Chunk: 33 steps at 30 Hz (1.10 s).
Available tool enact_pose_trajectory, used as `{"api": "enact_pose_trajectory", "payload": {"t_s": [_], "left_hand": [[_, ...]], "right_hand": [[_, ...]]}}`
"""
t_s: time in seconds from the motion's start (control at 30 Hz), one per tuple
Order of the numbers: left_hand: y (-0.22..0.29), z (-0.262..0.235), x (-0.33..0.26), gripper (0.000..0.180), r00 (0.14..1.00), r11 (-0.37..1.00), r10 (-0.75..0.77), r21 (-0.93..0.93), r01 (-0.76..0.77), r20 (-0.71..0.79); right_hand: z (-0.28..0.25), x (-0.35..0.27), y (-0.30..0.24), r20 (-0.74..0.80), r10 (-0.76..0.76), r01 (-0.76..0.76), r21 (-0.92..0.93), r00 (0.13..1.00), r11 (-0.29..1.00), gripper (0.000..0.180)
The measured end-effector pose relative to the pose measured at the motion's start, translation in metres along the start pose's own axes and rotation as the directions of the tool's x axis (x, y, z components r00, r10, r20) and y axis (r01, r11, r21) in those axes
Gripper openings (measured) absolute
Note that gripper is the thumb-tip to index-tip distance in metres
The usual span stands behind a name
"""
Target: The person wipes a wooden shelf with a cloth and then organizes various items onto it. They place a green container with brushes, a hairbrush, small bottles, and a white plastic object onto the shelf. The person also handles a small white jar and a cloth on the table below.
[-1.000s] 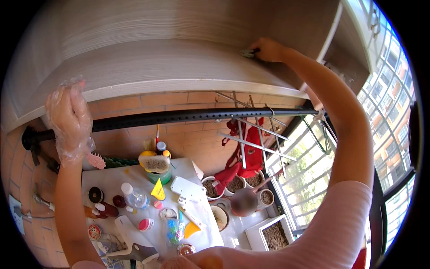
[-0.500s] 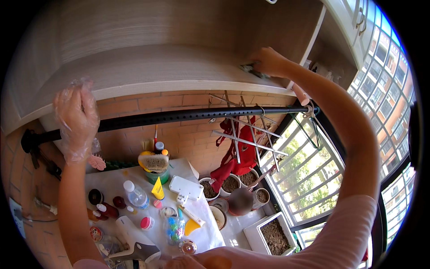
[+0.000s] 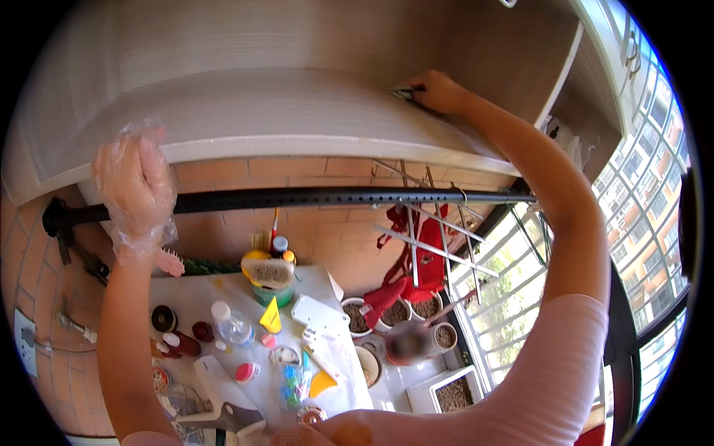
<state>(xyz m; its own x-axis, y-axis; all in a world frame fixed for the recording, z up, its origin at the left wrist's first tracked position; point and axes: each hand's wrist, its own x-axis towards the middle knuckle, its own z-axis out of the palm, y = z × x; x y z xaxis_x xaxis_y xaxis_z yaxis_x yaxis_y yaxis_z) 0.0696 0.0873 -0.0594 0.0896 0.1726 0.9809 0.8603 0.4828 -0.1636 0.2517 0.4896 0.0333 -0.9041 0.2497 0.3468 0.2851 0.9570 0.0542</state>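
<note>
We see a small cloth [image 3: 402,93], pale grey-green with dark patches, bunched up and partly hidden from us. It appears to rest on the shelf [image 3: 245,104], a grey-brown, wood-grained board, to the right of its middle and nearer its back than its front edge.

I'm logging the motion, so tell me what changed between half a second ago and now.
The right hand and the cloth it holds have moved left and deeper over the shelf. Nothing was visibly grasped or released. The gloved left hand stays near the shelf's front edge; the clear bottle and black bar stay put.
</note>
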Motion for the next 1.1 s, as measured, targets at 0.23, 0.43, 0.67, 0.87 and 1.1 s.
{"api": "enact_pose_trajectory", "payload": {"t_s": [0.23, 0.43, 0.67, 0.87, 1.1], "left_hand": [[0.0, -0.022, 0.006, 0.021, 0.995, 0.992, -0.054, -0.111, 0.063, 0.083], [0.027, -0.08, -0.001, 0.028, 0.846, 0.722, -0.421, -0.444, 0.531, 0.326], [0.002, -0.213, -0.08, 0.026, 0.746, 0.799, -0.509, -0.086, 0.595, 0.43], [-0.011, -0.329, -0.18, 0.029, 0.61, 0.653, -0.756, 0.331, 0.681, 0.235], [0.004, -0.383, -0.241, 0.028, 0.54, 0.531, -0.834, 0.429, 0.73, 0.114]], "right_hand": [[-0.073, -0.088, -0.098, 0.153, -0.005, -0.026, 0.2, 0.988, 0.979, 0.03], [-0.067, -0.102, -0.025, -0.016, 0.151, -0.138, -0.5, 0.988, 0.855, 0.025], [-0.058, -0.097, -0.038, 0.203, 0.237, -0.039, -0.676, 0.95, 0.736, 0.02], [-0.064, -0.121, -0.061, 0.07, 0.32, -0.217, -0.598, 0.945, 0.772, 0.023], [-0.053, -0.088, -0.18, 0.036, 0.197, -0.171, -0.365, 0.98, 0.915, 0.02]]}}
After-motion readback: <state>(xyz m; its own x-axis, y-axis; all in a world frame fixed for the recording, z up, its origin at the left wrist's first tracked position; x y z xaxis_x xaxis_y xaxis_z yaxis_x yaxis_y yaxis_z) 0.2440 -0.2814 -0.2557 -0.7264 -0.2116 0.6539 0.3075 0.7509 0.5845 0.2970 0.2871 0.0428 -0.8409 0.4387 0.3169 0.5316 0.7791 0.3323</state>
